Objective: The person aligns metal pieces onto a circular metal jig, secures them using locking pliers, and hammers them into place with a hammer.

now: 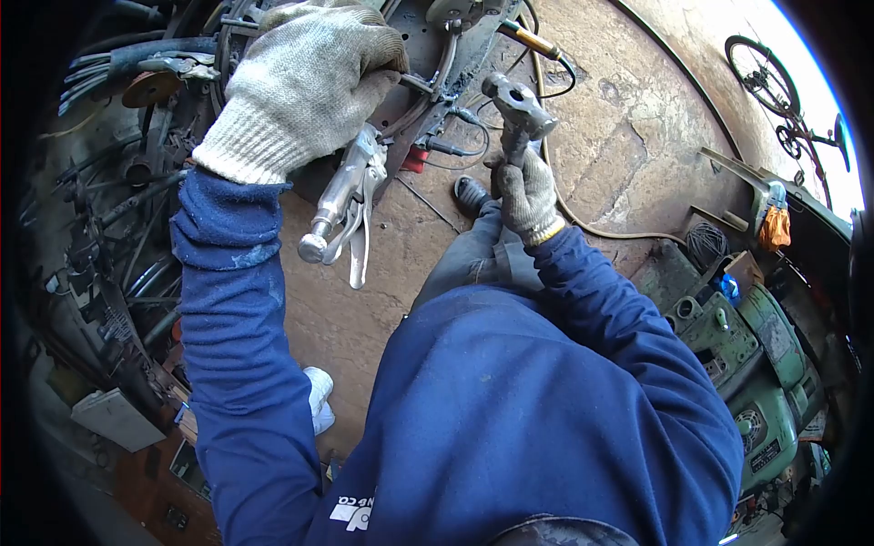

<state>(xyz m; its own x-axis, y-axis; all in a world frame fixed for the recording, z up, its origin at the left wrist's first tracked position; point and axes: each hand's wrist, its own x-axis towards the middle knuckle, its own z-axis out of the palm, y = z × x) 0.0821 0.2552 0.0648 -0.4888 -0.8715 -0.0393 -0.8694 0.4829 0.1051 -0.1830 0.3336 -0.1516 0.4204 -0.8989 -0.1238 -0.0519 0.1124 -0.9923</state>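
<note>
My left hand [314, 77], in a grey-white knit glove, is closed at the metal frame [455, 59]; the end of a thin metal piece [416, 84] sticks out from its fingers. Just below this hand, locking pliers [346, 196] are at the edge of the frame, their handles pointing down and toward me. To the right, my gloved right hand [528, 193] grips a hammer [519, 109] by the handle, head up, apart from the frame. The fingertips of my left hand are partly hidden.
Cables and metal parts [137, 191] crowd the left side. A hose [628, 235] curves over the stained floor [628, 118]. Green machinery [765, 400] stands at the right, with an orange bag [775, 227] above it. A bicycle [790, 127] is at the upper right.
</note>
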